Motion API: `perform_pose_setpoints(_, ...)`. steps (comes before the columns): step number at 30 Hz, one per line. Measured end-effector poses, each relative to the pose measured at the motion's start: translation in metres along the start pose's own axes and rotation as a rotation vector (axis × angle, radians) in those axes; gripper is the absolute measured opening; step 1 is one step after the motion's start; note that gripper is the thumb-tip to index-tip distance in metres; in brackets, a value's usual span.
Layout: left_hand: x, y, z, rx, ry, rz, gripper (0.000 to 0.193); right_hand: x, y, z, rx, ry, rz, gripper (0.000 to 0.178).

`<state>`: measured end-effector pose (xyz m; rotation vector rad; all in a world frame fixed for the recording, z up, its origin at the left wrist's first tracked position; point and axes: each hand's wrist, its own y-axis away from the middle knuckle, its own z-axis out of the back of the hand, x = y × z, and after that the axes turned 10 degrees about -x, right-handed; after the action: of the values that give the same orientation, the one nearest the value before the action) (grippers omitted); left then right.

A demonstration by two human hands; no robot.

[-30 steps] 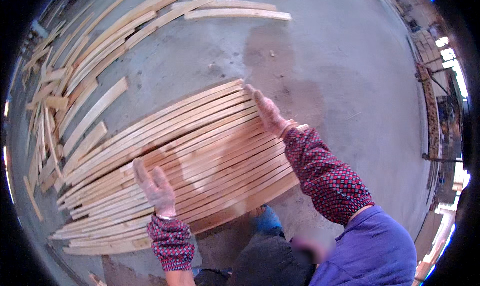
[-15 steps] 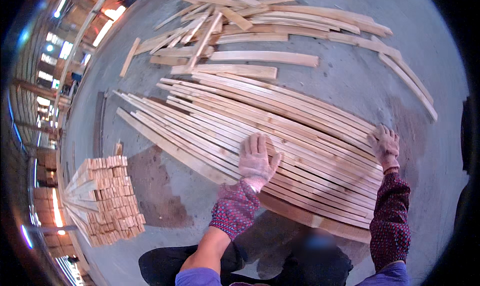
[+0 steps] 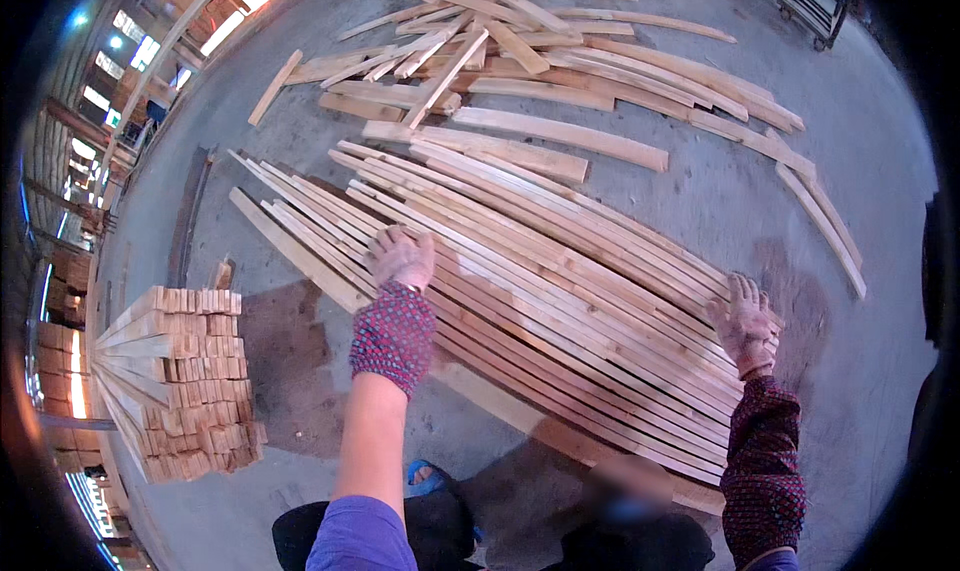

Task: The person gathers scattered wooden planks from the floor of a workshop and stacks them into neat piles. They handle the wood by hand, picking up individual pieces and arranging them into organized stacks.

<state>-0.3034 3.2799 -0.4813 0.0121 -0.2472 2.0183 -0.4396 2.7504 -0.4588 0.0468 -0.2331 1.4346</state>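
Note:
A broad row of long, narrow wooden strips (image 3: 560, 301) lies side by side on the floor in front of me. My left hand (image 3: 402, 258), in a pale work glove, rests on the strips left of the middle, its fingers bent over their tops and not closed round any of them. At the right ends of the strips is my right hand (image 3: 745, 323), also gloved, with the fingers stretched out and apart against the ends. The left ends of the strips are staggered; the right ends lie closer to one line. A wider board (image 3: 490, 401) lies along the near side.
Beyond the row is a loose, crossed heap of boards (image 3: 540, 66). A stacked bundle of short wood pieces (image 3: 205, 381) stands at left on the grey floor (image 3: 850, 371). A wheeled cart (image 3: 812, 6) is at the far right. Dark stains mark the floor.
My left hand has slid leftward and away along the strips, its fingers now more bent. The right hand stays at the right ends, its fingers now straighter. The view has shifted slightly.

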Motion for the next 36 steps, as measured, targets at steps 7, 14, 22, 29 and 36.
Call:
perform_pose_setpoints(7,0.006,-0.035,0.028,0.089,-0.172,-0.256,0.059,0.045,-0.056,-0.024,0.093,0.110,0.045,0.069)
perform_pose_setpoints(14,0.013,-0.050,0.004,0.114,0.107,-0.019,0.058,0.081,-0.085,-0.052,0.081,-0.083,0.026,0.042)
perform_pose_setpoints(22,-0.034,-0.076,-0.029,0.137,0.522,0.191,0.049,0.073,-0.089,-0.058,-0.016,-0.101,0.033,0.045)
perform_pose_setpoints(29,-0.112,0.007,-0.002,0.003,1.304,0.461,0.068,0.062,-0.116,-0.054,0.215,-0.056,0.029,0.046)
perform_pose_setpoints(36,-0.175,0.128,-0.009,-0.123,1.080,0.524,0.070,0.142,-0.157,-0.058,0.157,-0.263,0.115,0.054)
